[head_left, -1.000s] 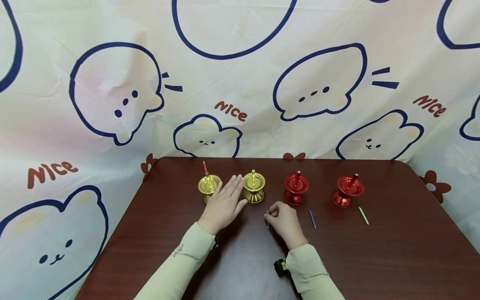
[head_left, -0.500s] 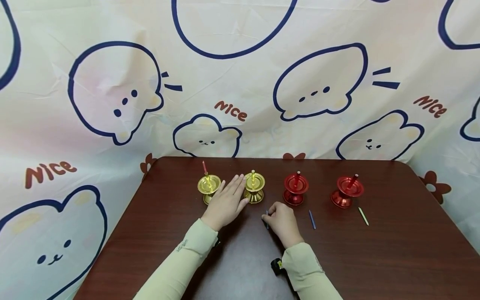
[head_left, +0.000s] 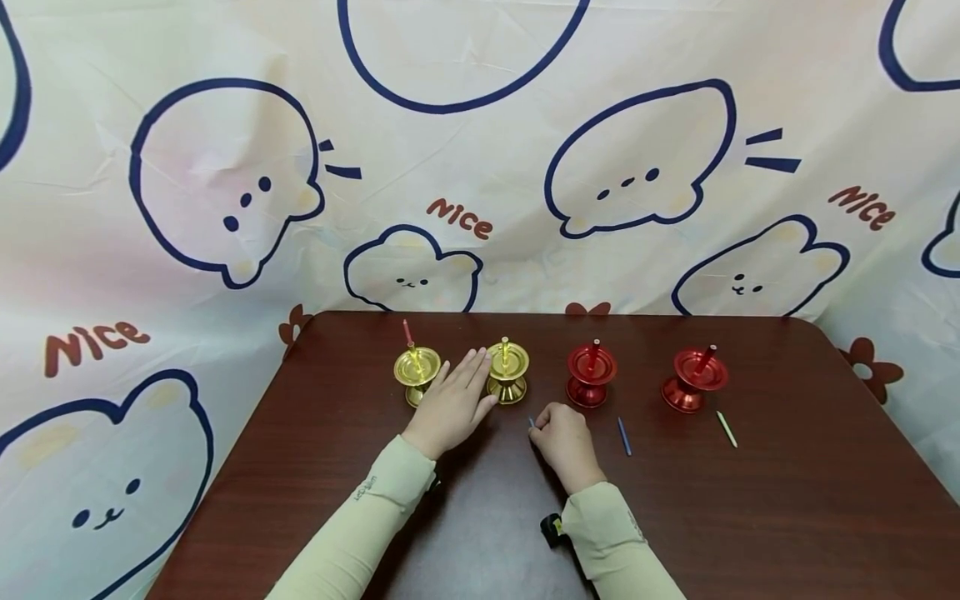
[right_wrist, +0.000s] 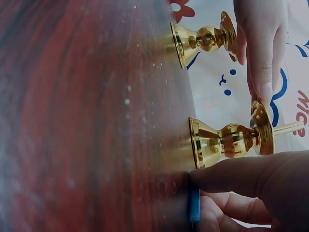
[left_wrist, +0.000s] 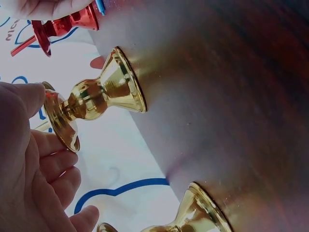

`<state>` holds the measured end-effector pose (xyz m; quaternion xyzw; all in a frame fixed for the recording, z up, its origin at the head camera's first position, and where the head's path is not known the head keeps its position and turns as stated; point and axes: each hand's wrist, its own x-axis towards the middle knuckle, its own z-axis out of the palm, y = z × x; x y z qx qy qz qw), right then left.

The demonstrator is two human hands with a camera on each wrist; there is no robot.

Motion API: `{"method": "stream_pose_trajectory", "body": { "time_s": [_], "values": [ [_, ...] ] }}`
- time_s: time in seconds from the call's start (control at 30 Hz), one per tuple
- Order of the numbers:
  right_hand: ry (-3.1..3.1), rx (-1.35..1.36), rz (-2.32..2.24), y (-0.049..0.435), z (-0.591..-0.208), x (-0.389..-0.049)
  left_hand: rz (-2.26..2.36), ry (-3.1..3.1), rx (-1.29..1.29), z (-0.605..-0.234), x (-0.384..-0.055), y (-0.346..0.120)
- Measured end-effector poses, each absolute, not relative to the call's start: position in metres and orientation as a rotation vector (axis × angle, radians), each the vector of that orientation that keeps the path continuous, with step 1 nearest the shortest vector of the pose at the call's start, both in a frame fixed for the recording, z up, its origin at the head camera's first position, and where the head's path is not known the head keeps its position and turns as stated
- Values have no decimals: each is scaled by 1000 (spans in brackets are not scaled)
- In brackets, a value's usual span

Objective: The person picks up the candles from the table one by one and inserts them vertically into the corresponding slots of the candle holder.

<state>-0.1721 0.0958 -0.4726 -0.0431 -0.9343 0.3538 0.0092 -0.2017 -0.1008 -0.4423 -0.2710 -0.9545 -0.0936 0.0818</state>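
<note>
The right hand (head_left: 566, 446) pinches a slim blue stick (right_wrist: 195, 205) low at the dark brown surface (head_left: 480, 533), near a shiny gold pedestal holder (left_wrist: 91, 99) that the left hand (head_left: 448, 407) touches with nearly straight fingers (left_wrist: 63, 166). A slack pinch could drop the stick; a nudge could topple the holder.

Blue stick (right_wrist: 195, 208) near gold candlestick (head_left: 508, 388)

gold holders (head_left: 507, 372): 2 | red holders (head_left: 592, 372): 2 | candles (head_left: 624, 437): 4 | table (head_left: 787, 517): 1

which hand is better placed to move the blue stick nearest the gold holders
The right hand, likely: it pinches that blue stick, while the left hand is at a gold holder.
</note>
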Motion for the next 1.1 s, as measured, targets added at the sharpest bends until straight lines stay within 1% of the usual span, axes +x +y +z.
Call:
{"method": "stream_pose_trajectory", "body": {
  "time_s": [0.63,1.1],
  "values": [
    [-2879,-62,1159,102,-476,-173,-296,-2871,-812,-445,-203,-101],
    [-2878,-27,1408,114,-471,-173,-328,-2888,-805,-447,-201,-102]
  ]
}}
